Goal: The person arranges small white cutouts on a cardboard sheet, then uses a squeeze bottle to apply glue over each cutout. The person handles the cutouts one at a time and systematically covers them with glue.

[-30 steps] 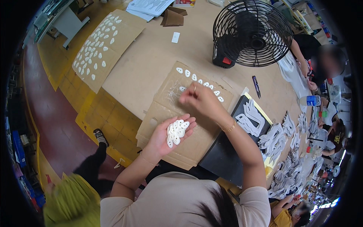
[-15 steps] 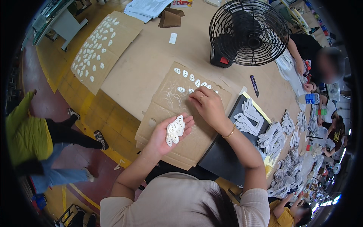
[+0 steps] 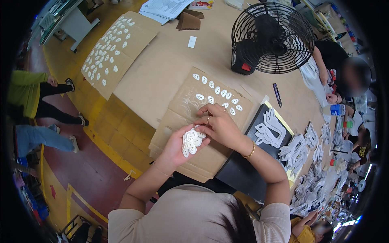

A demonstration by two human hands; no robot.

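My left hand (image 3: 181, 147) is cupped palm up and holds a pile of small white oval pieces (image 3: 191, 141). My right hand (image 3: 219, 124) has its fingertips on top of that pile, pinching at a piece. Both hands hover over a brown cardboard sheet (image 3: 184, 106). On the sheet lie two short rows of the same white pieces (image 3: 216, 91), just beyond my fingers.
A black table fan (image 3: 270, 37) stands behind the sheet. A second cardboard sheet (image 3: 111, 54) covered with several white pieces lies far left. A black tray (image 3: 259, 133) with white cutouts, a dark pen (image 3: 277, 94) and papers (image 3: 164, 8) are on the table. People stand left and sit right.
My right hand has come back from the rows on the cardboard to the pile in my left palm. A person in green has walked along the left side.
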